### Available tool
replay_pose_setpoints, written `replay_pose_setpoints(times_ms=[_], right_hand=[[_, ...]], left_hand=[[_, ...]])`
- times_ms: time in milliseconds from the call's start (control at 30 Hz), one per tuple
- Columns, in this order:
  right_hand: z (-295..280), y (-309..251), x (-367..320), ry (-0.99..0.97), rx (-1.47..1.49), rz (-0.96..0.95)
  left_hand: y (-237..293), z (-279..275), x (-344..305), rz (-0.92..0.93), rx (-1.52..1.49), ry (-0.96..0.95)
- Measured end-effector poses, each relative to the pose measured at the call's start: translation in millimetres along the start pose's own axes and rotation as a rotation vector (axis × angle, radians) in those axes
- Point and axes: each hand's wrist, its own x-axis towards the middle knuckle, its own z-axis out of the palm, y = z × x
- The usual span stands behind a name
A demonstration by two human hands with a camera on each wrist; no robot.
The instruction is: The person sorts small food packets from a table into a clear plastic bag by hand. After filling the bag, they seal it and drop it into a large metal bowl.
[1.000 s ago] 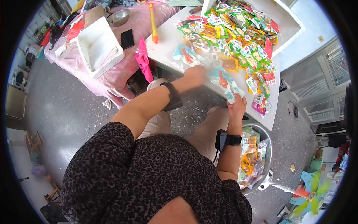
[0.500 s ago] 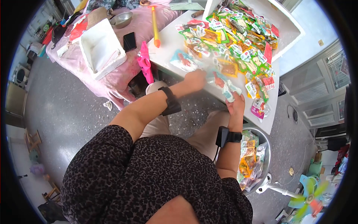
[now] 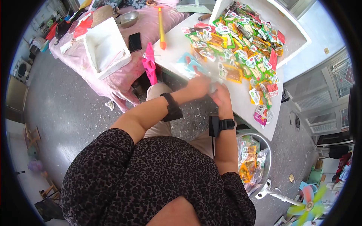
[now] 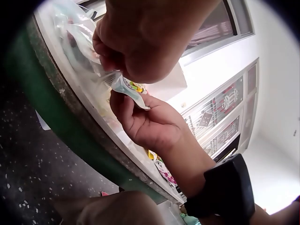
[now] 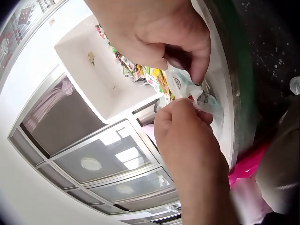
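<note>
In the head view my left hand [image 3: 198, 86] and right hand [image 3: 220, 96] meet at the table's front edge, both slightly blurred. A light blue and white snack packet [image 5: 180, 85] stretches between them. My right hand pinches one end of it between thumb and fingers, as the right wrist view shows. The fingers of my left hand [image 5: 183, 124] are curled at the packet's other end, partly hiding it. Another clear and light blue packet [image 3: 191, 63] lies on the white table [image 3: 171, 56] just beyond my left hand. Close by rests a yellow-edged packet [image 3: 230, 72].
A heap of coloured snack packets [image 3: 256, 62] spills from a white foam box [image 3: 292, 45]. On the floor to the right stands a metal basin [image 3: 267, 150] of packets, beside a fan [image 3: 309, 205]. A pink bag [image 3: 149, 66] hangs at the table's left end.
My right hand has moved left with the packet and now meets my left hand. The left hand stays near the same place. The packet beyond it looks shifted and folded differently.
</note>
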Motion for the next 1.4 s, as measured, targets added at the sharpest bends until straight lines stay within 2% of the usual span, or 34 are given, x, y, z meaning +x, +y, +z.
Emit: replay_pose_setpoints(times_ms=[33, 133, 233, 333, 433, 567, 667, 767, 867, 967, 1033, 1100, 1133, 1200, 1267, 1300, 1367, 1400], right_hand=[[5, -2, -1, 0.006, -0.057, 0.045], [5, -8, -5, 0.031, -0.520, 0.163], [2, -10, -6, 0.001, -0.536, 0.129], [12, 3, 4, 0.064, -0.348, 0.077], [14, 22, 27, 0.009, -0.249, 0.009], [15, 26, 32, -0.095, 0.114, 0.062], [17, 18, 20, -0.100, 0.095, 0.065], [-7, 19, 25, -0.052, 0.021, 0.058], [-17, 4, 15, 0.059, -0.034, 0.005], [-42, -15, 24, 0.075, -0.106, -0.044], [-82, -27, 45, 0.078, -0.229, -0.256], [-100, -67, 38, 0.089, -0.141, -0.335], [-97, -97, 24, 0.097, 0.010, -0.310], [-123, -123, 30, 0.239, 0.021, -0.396], [-179, -139, 46, 0.091, -0.042, -0.518], [-181, -145, 48, 0.012, -0.074, -0.577], [-183, -158, 56, 0.481, -0.247, -0.480], [-187, -162, 62, 0.604, -0.424, -0.462]], left_hand=[[1, -3, -3, 0.007, -0.002, 0.012], [5, -15, -14, 0.039, -0.027, 0.029], [-4, -5, -15, -0.017, 0.014, -0.031], [-4, -2, -13, -0.082, 0.029, -0.072], [-9, 2, -9, -0.088, 0.019, -0.059], [-5, -18, -9, -0.116, -0.022, -0.017], [-21, -14, -10, -0.008, 0.048, 0.012], [-22, -16, -17, 0.130, 0.143, 0.194], [-32, -7, -15, 0.072, 0.204, 0.029], [-47, 5, -9, 0.106, 0.285, 0.049], [-55, 10, -5, 0.125, 0.302, 0.090], [-59, 12, -1, 0.138, 0.300, 0.111], [-59, 11, -1, 0.150, 0.279, 0.121], [-58, 12, -2, 0.172, 0.281, 0.146], [-59, 13, -3, 0.189, 0.284, 0.160], [-59, 14, -2, 0.194, 0.287, 0.165], [-60, 15, 0, 0.207, 0.293, 0.175], [-61, 15, 0, 0.214, 0.296, 0.179]])
